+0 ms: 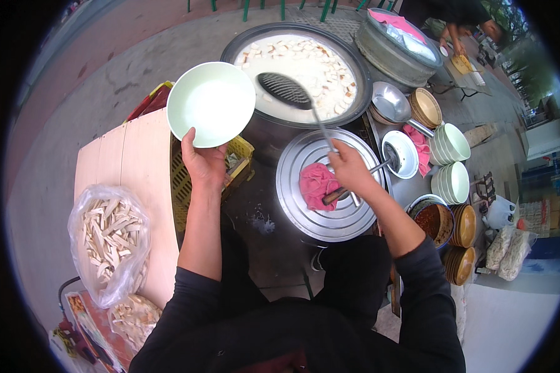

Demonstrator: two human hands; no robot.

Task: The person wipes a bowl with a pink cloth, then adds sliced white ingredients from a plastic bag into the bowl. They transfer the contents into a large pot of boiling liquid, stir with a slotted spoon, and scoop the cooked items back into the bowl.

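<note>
A pale green bowl (pixel 211 103) is gripped at its near rim by my left hand (pixel 204 163), thumb on the inside edge. The part of the bowl that shows holds nothing. My right hand (pixel 352 168) grips the handle of a perforated skimmer (pixel 284 90), whose dark head is over the large pot (pixel 354 116). White liquid (pixel 280 60) with floating pale cubes, some brown-edged, fills that pot. Below my right hand lies a round ridged metal lid (pixel 294 217), bearing a pink cloth (pixel 313 186) and a wooden-handled ladle (pixel 334 196).
Right of the lid are a metal saucepan (pixel 391 100), a white basin (pixel 398 161), stacked green bowls (pixel 450 182), brown bowls (pixel 464 226) and a pot of red sauce (pixel 431 221). On the left board (pixel 142 158) sits a bag of pale strips (pixel 112 233). Another person (pixel 448 18) bends at upper right.
</note>
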